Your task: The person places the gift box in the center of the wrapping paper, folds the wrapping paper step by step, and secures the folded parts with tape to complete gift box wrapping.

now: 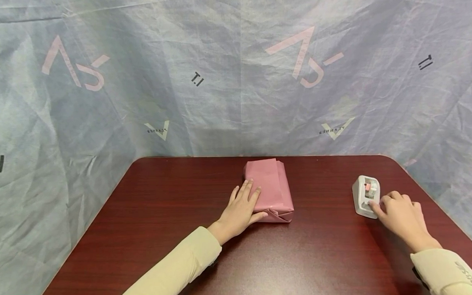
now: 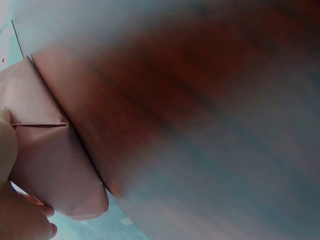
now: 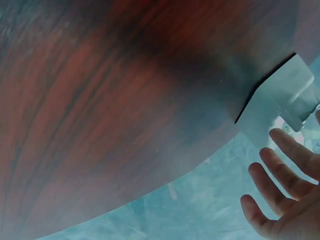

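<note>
A box-shaped package wrapped in pink paper point(image 1: 270, 185) lies on the table, with folded paper at its near end. My left hand point(image 1: 238, 210) rests on its left side, fingers spread over the top and thumb along the near edge. In the left wrist view the package's folded end point(image 2: 55, 160) shows beside part of the hand. On the right stands a pale grey tape dispenser point(image 1: 360, 197) with a small roll in it. My right hand point(image 1: 404, 215) is at its near right side, fingers loosely bent. The right wrist view shows those fingers point(image 3: 280, 175) spread beside the dispenser point(image 3: 280, 95).
The dark red wooden table point(image 1: 163, 197) has rounded far corners. A grey-blue cloth sheet point(image 1: 218, 100) with printed marks hangs behind the table and along both sides. Between the package and the dispenser lies a stretch of bare tabletop.
</note>
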Demonstrator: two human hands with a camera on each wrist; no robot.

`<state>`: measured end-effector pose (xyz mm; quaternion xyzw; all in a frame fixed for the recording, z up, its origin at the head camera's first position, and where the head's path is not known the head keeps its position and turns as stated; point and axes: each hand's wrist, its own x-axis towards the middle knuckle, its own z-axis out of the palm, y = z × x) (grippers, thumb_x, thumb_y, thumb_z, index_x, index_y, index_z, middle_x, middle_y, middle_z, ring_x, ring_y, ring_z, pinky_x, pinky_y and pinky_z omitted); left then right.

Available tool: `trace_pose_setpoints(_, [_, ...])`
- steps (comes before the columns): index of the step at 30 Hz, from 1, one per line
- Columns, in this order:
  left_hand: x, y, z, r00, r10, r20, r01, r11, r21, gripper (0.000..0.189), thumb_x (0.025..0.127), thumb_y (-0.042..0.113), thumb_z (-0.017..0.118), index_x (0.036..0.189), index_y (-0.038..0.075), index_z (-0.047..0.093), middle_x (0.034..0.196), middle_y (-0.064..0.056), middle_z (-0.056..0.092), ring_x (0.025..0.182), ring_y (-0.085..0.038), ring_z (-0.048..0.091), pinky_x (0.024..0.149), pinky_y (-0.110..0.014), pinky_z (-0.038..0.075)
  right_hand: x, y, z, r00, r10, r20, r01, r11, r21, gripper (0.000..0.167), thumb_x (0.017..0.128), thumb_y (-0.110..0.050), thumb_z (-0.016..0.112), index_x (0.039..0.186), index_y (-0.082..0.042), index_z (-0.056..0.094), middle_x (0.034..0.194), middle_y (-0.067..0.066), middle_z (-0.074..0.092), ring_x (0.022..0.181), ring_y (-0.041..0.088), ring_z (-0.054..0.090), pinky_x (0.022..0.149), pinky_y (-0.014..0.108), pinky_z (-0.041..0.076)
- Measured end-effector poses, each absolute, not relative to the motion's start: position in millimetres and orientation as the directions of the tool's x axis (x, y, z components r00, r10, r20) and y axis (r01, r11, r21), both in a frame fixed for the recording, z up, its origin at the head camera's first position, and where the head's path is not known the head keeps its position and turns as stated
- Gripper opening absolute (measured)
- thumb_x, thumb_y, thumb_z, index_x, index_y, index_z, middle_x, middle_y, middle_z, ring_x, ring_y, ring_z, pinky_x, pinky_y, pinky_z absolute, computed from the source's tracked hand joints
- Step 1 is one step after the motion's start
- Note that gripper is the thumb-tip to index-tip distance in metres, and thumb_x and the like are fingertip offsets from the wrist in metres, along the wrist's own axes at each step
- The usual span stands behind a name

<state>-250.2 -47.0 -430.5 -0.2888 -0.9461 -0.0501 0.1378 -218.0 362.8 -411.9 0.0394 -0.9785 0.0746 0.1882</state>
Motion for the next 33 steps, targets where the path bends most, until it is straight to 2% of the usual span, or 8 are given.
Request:
trace_pose_setpoints(9, [-250.2,-47.0,-430.3,-0.789,0.537,0.298,0.566,0.824,0.015,0.073,0.088,0.059,0.04,0.14,0.008,0.035,0.148,-0.019,0.025,0.138,-0.03,0.022,0.11,-0.048,0.02,-220.0,356.3,-412.5,-0.905,-0.055,0.421,-0.145,0.972,-0.184,0.025,0.08,-0.02,0.066,0.06,-0.005,0.061,0.093,0.028,0.053,0.081,0.047,0.043,0.055,0.053,0.032])
trace_pose_setpoints(18, [-249.4,-47.6,-429.9,-0.789,0.535,0.303,0.562,0.827,0.005,0.073,0.088,0.059,0.04,0.14,0.008,0.035,0.148,-0.019,0.026,0.138,-0.03,0.023,0.11,-0.048,0.02,-220.8,347.6,-413.9,-0.884,0.033,0.467,-0.123,0.946,-0.3,0.021,0.075,-0.012,0.068,0.062,0.003,0.059,0.098,0.03,0.052,0.084,0.047,0.04,0.061,0.052,0.034])
trace_pose_setpoints(24, [-248.8,-48.0,-429.6,-0.787,0.536,0.306,0.562,0.827,-0.002,0.073,0.088,0.059,0.041,0.14,0.008,0.035,0.147,-0.02,0.026,0.138,-0.03,0.024,0.109,-0.049,0.022,-221.5,341.2,-416.3,-0.855,0.095,0.509,-0.101,0.934,-0.344,0.021,0.072,-0.008,0.069,0.063,0.009,0.061,0.095,0.029,0.055,0.083,0.042,0.041,0.071,0.047,0.03])
trace_pose_setpoints(28, [-249.2,-47.7,-430.2,-0.785,0.537,0.308,0.563,0.826,-0.006,0.073,0.088,0.059,0.04,0.14,0.008,0.034,0.147,-0.02,0.026,0.138,-0.03,0.024,0.109,-0.048,0.022,-221.6,336.2,-415.4,-0.848,0.167,0.503,-0.049,0.92,-0.389,0.018,0.072,-0.007,0.068,0.066,0.01,0.064,0.093,0.026,0.056,0.085,0.04,0.041,0.068,0.044,0.031])
trace_pose_setpoints(33, [-249.3,-47.1,-429.9,-0.784,0.537,0.312,0.563,0.826,-0.008,0.073,0.088,0.059,0.041,0.14,0.008,0.035,0.147,-0.019,0.026,0.138,-0.03,0.024,0.109,-0.048,0.022,-221.2,331.1,-410.2,-0.871,0.271,0.408,0.063,0.888,-0.456,0.017,0.073,-0.009,0.068,0.068,0.007,0.067,0.095,0.024,0.057,0.089,0.041,0.038,0.059,0.044,0.036])
